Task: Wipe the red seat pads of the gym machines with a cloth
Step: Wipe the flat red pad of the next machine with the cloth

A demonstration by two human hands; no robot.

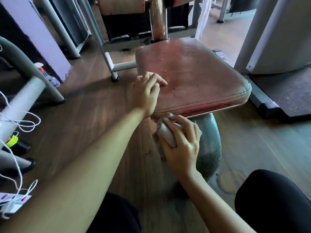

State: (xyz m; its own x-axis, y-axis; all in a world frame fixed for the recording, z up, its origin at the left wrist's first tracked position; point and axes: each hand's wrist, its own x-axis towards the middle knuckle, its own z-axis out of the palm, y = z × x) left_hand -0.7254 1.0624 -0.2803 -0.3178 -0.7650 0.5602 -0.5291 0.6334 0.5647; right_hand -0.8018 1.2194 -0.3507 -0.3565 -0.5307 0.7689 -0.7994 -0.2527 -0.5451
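A worn red seat pad [198, 76] fills the middle of the head view, mounted on a dark green post [212, 143]. My left hand [146, 93] rests on the pad's near left corner, fingers spread flat on the top. My right hand [181, 145] grips a bunched grey cloth [166, 133] and holds it against the underside of the pad's front edge, by the near left corner. Part of the cloth is hidden under my fingers.
Grey machine frames [27, 64] and a white bar [107, 52] stand left of the seat. White cords [25, 121] and a spray bottle [47, 74] lie at the left. A white machine panel [276, 34] and dark mat [289, 93] are at the right. My knees show at the bottom.
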